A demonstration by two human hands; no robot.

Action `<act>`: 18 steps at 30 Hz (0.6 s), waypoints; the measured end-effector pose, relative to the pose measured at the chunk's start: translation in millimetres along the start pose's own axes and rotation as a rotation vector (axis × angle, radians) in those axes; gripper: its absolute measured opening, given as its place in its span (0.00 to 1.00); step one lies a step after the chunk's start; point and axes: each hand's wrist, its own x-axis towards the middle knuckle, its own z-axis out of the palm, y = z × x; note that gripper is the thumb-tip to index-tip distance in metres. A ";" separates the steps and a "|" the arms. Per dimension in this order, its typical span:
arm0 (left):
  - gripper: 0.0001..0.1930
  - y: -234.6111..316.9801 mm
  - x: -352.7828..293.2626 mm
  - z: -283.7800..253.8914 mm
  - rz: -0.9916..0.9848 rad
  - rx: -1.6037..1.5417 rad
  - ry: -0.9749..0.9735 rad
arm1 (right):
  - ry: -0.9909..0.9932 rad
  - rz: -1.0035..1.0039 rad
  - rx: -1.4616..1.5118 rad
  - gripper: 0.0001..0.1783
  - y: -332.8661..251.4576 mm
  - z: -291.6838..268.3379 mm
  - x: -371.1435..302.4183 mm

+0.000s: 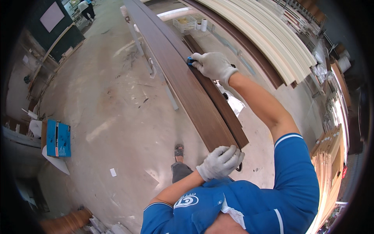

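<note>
Long dark brown wood-look boards [187, 91] lie side by side on a stand, running from near my body to the far top of the view. My left hand [221, 162], in a pale work glove, curls its fingers round the near end of the wider board. Beside that hand is a small black curved piece [239, 167], only partly visible. Farther along, my gloved right hand [214, 66] is closed on a small blue tool [190, 61], held against the seam between the boards. Its exact kind is hidden by the fingers.
A stack of cream and brown profiles [269, 35] stands to the right. Metal stand legs [171, 96] rise under the boards. A white crate [184, 24] and white rolls [203, 25] sit beyond. At left is a blue box [58, 139]; far off, another person [85, 8].
</note>
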 end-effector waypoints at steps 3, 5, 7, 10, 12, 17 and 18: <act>0.18 1.7 3.2 1.0 -0.006 -0.002 -0.024 | 0.005 -0.019 0.014 0.16 1.1 -3.1 -57.8; 0.17 4.5 6.3 2.1 -0.005 0.022 -0.029 | 0.020 -0.041 0.038 0.16 4.2 -4.9 -97.4; 0.19 7.6 8.8 2.7 -0.026 0.011 -0.039 | 0.102 -0.101 0.057 0.17 3.4 -3.3 -136.3; 0.20 11.6 11.4 5.1 -0.039 0.018 -0.019 | 0.118 -0.084 0.083 0.17 0.0 -2.7 -186.0; 0.20 13.3 12.6 6.8 -0.040 0.022 0.009 | 0.185 -0.125 0.097 0.17 -3.2 -7.2 -217.9; 0.15 15.5 11.0 7.9 -0.015 0.066 0.009 | 0.174 -0.059 0.136 0.17 -18.7 -14.7 -273.6; 0.15 15.7 10.7 8.9 -0.014 0.070 0.007 | 0.163 -0.038 0.151 0.17 -20.9 -16.9 -281.8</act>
